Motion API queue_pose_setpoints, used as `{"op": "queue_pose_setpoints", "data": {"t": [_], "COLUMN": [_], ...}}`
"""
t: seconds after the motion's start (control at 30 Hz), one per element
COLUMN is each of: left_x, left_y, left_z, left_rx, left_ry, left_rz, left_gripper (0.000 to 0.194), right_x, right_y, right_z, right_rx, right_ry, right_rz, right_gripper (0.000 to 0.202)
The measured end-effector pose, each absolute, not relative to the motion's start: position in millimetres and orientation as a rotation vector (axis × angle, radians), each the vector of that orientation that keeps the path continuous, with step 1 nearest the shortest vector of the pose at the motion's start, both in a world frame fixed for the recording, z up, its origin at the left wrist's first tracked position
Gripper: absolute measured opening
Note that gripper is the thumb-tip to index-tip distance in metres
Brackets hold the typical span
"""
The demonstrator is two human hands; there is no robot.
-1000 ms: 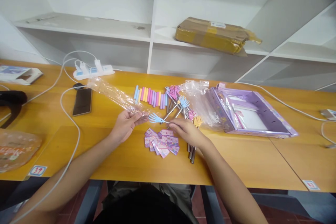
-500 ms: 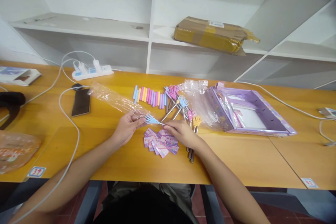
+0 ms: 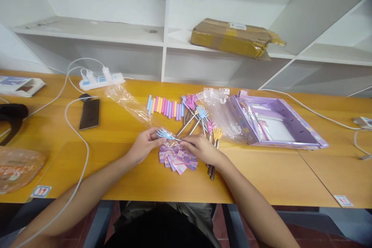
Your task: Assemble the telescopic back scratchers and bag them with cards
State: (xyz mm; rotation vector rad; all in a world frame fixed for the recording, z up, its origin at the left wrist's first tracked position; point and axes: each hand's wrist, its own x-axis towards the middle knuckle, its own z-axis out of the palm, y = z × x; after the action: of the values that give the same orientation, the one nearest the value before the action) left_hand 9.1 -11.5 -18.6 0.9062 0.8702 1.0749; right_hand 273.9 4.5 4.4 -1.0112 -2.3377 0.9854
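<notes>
My left hand (image 3: 143, 145) is closed on the near end of a long clear plastic bag (image 3: 130, 104), which stretches away to the upper left. A blue hand-shaped back scratcher (image 3: 166, 134) has its rod pinched in my right hand (image 3: 202, 147). Its fingered head lies against my left fingertips, at the bag's end; I cannot tell how far inside the plastic it sits. Just below are several purple and pink cards (image 3: 176, 159) in a loose pile. Beyond my right hand lie more back scratchers (image 3: 202, 113) with metal rods, beside a row of pastel handle tubes (image 3: 165, 106).
Clear bags (image 3: 223, 112) lie beside an open purple box (image 3: 293, 120) at right. At left are a phone (image 3: 90, 113), a power strip (image 3: 101, 80), white cables and an orange pouch (image 3: 20, 168). A taped carton (image 3: 229, 38) rests on the shelf.
The blue back scratcher's head has shifted slightly left and down, further over my left fingertips. The far end of the clear bag has swung up and to the right.
</notes>
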Motion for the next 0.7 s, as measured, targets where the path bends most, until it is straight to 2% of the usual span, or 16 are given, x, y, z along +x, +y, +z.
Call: {"op": "queue_pose_setpoints", "data": {"t": [0.17, 0.37, 0.53, 0.7], "left_x": [11, -6, 7, 24], "left_y": [-10, 6, -5, -30], "left_z": [-14, 5, -10, -27], "left_rx": [0.833, 0.677, 0.72, 0.984], "left_ry": [0.907, 0.89, 0.925, 0.94], "left_rz": [1.233, 1.489, 1.4, 1.092], "left_gripper": [0.038, 0.036, 0.035, 0.038], "right_x": [274, 291, 283, 268], "right_y": [1, 8, 5, -2], "right_z": [10, 16, 15, 7], "right_rx": [-1.104, -1.126, -1.03, -0.998], "right_ry": [-2.248, -2.238, -2.228, -2.178], "right_rz": [1.058, 1.004, 1.084, 1.117], "right_gripper": [0.036, 0.041, 0.043, 0.037]}}
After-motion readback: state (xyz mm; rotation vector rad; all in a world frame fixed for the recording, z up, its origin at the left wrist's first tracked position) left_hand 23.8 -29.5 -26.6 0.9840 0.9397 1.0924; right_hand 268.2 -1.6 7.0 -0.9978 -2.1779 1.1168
